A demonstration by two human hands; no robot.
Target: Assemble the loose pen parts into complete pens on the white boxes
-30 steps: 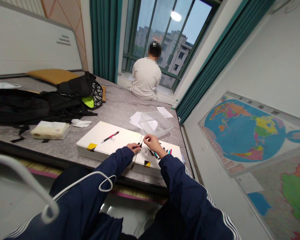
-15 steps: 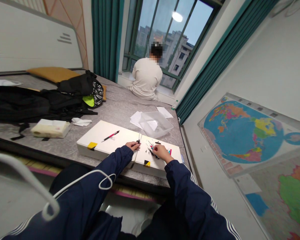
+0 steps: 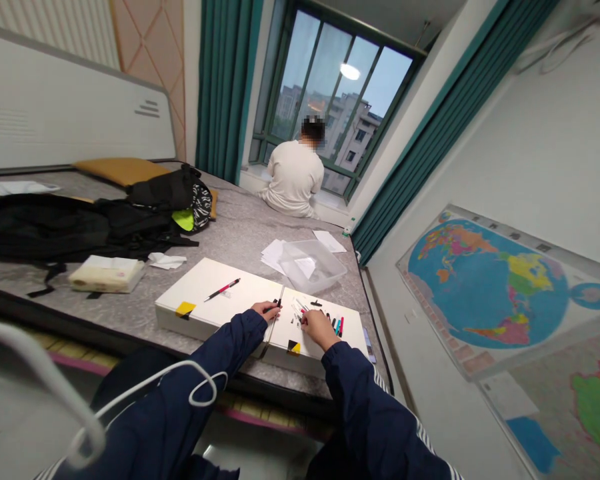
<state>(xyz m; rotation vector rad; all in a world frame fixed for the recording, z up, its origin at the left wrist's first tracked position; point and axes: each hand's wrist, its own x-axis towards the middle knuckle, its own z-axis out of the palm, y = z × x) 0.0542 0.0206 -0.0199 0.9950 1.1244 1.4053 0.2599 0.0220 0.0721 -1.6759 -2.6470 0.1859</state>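
Note:
My left hand [image 3: 266, 311] is closed in a pinch on a small black pen part [image 3: 276, 305] over the seam between two white boxes [image 3: 180, 287]. On the right-hand box, my right hand [image 3: 320, 329] reaches down among loose pen parts [image 3: 300, 308], fingers pinched together; whatever is between them is hidden. Just right of that hand lie several pens or pen barrels [image 3: 339, 326] in black, teal and red. A short black piece [image 3: 316, 303] rests above it. One red and black pen [image 3: 223, 289] lies apart on the left-hand box.
Behind the boxes stand a clear plastic bin [image 3: 313, 263] and white papers [image 3: 275, 255]. To the left are a tissue pack [image 3: 107, 275] and a black backpack [image 3: 70, 227]. A person in white [image 3: 295, 177] sits at the window. A white cable [image 3: 180, 365] crosses my left sleeve.
My right hand has shifted slightly left and lower over the loose parts, uncovering more of the coloured pens. My left hand stays near the seam. The whole view has tilted upward.

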